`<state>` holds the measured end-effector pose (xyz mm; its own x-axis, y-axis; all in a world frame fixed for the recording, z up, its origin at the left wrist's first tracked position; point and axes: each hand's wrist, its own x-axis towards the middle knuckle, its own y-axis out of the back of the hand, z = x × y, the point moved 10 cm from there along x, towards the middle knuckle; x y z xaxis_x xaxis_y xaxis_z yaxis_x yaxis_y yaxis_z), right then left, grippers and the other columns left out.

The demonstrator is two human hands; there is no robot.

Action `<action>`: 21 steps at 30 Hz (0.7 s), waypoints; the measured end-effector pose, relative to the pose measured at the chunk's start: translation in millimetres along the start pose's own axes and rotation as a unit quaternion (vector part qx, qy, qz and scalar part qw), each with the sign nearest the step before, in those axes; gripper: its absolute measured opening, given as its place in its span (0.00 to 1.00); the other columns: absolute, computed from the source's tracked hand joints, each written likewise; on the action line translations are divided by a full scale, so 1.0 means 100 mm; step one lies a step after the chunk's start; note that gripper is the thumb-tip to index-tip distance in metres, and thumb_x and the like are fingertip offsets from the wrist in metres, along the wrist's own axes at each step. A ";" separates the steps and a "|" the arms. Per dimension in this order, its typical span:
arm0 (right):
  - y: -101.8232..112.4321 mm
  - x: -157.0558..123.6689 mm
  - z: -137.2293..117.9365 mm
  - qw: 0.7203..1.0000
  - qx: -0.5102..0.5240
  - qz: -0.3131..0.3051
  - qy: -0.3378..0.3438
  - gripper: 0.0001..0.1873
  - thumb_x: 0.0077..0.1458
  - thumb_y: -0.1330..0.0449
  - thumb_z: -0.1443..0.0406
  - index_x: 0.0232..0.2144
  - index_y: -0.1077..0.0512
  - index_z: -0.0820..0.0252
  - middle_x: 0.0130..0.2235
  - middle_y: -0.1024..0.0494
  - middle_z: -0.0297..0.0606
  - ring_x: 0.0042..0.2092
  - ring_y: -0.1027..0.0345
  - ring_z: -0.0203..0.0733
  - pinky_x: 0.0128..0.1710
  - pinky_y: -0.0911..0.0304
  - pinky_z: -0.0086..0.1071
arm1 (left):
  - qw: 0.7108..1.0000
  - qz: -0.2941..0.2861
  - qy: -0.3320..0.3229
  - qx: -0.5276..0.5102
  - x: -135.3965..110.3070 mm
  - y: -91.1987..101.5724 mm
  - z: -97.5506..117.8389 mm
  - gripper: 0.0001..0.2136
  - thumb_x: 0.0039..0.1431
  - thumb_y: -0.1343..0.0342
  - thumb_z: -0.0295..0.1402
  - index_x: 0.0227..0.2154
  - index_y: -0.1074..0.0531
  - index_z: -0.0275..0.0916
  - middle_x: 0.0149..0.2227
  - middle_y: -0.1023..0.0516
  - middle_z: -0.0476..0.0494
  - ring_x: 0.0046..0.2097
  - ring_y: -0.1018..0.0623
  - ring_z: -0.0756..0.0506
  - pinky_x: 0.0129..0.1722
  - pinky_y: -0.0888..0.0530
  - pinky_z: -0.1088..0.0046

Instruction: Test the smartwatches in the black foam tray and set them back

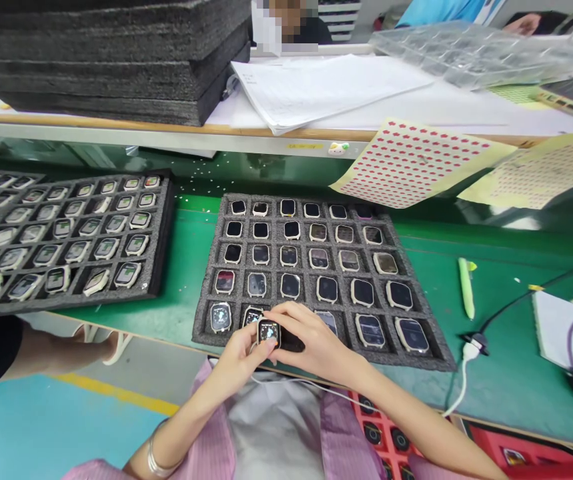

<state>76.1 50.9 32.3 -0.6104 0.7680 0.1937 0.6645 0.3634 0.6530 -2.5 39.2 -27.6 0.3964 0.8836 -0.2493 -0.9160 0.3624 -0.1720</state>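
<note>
A smartwatch was held between the left hand and the right hand, both grips closed on its case, above the near row of a black foam tray of watches on the green counter. A second foam tray of watches was laid to the left.

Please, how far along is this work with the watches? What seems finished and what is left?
The left foam tray looks done: its watches sit tilted in their slots. In hand is one lit watch, held by the left hand and right hand above the front row of the middle foam tray. Remaining are that tray's dark-screened watches, though I cannot be sure they are untouched.
</note>
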 end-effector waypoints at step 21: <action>0.46 -0.40 0.19 0.948 -0.291 -0.098 -0.083 0.20 0.50 0.35 0.70 0.45 0.33 0.60 0.44 0.28 0.44 0.45 0.35 0.53 0.44 0.38 0.48 | 0.998 -0.052 0.027 -0.015 0.03 -0.20 0.03 0.18 0.53 0.39 0.41 0.44 0.30 0.37 0.33 0.26 0.45 0.33 0.28 0.48 0.36 0.31 0.73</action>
<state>139.0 47.2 41.2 -0.5884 0.8063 -0.0595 0.1654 0.1921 0.9673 16.6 35.2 -21.7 0.4925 0.8245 -0.2787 -0.8679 0.4413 -0.2283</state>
